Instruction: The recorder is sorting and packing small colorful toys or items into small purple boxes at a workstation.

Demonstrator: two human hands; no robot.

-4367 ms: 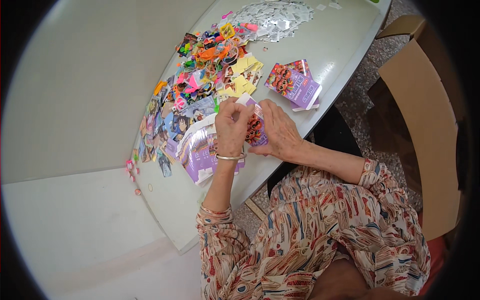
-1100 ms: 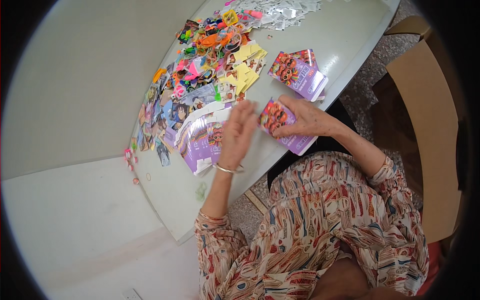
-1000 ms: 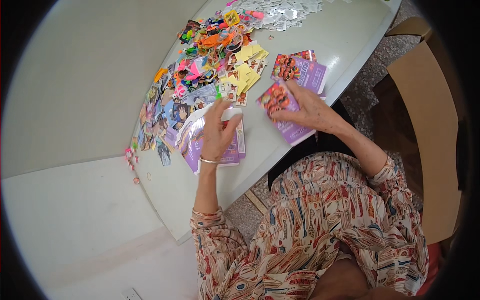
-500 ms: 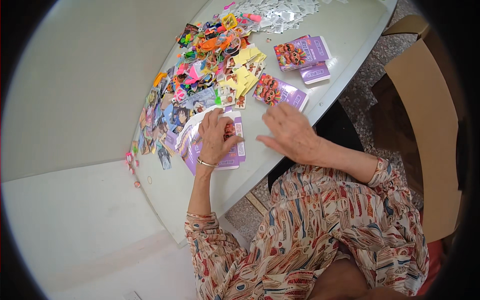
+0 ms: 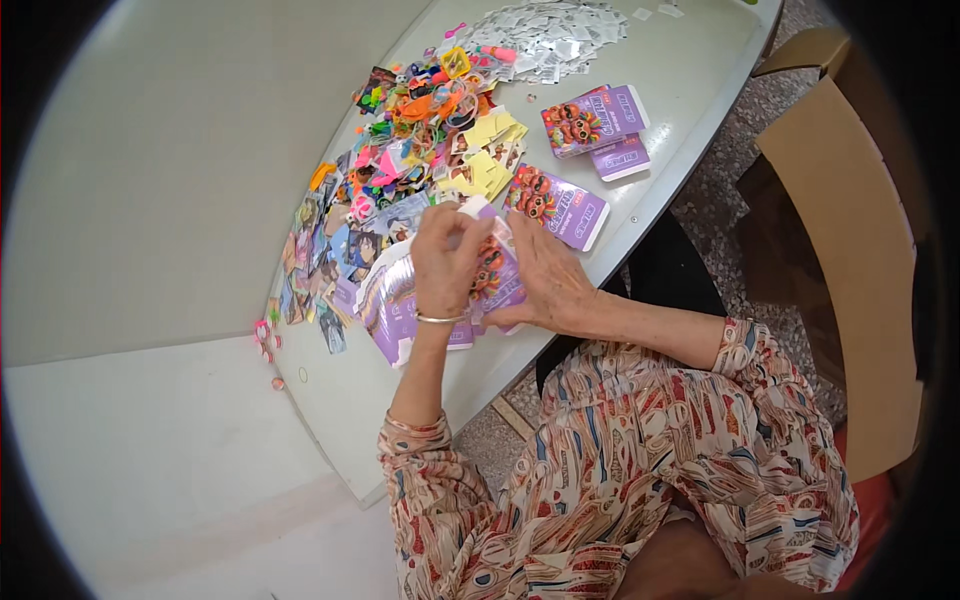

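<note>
A purple box (image 5: 490,275) with colourful cartoon figures on its face is held between my two hands, a little above the table's near edge. My left hand (image 5: 443,262), with a bangle at the wrist, has bent fingers at the box's upper left edge, by a white flap. Along the box's right side my right hand (image 5: 550,278) is wrapped, its thumb at the lower edge. Flat purple cartons (image 5: 390,322) lie fanned out beneath and left of my left hand. Just beyond my right hand rests another purple box (image 5: 575,215).
More purple boxes (image 5: 578,125) lie stacked farther right. A heap of small colourful plastic toys (image 5: 420,110) spreads across the table (image 5: 330,400), with yellow paper pieces (image 5: 490,150), picture cards (image 5: 325,250) and white packets (image 5: 555,40) around it. An open cardboard box (image 5: 850,270) stands at right.
My right hand has moved left and closed on a box's right side. The box is lifted off the flat cartons and tilted, and my left hand has shifted slightly right with it.
</note>
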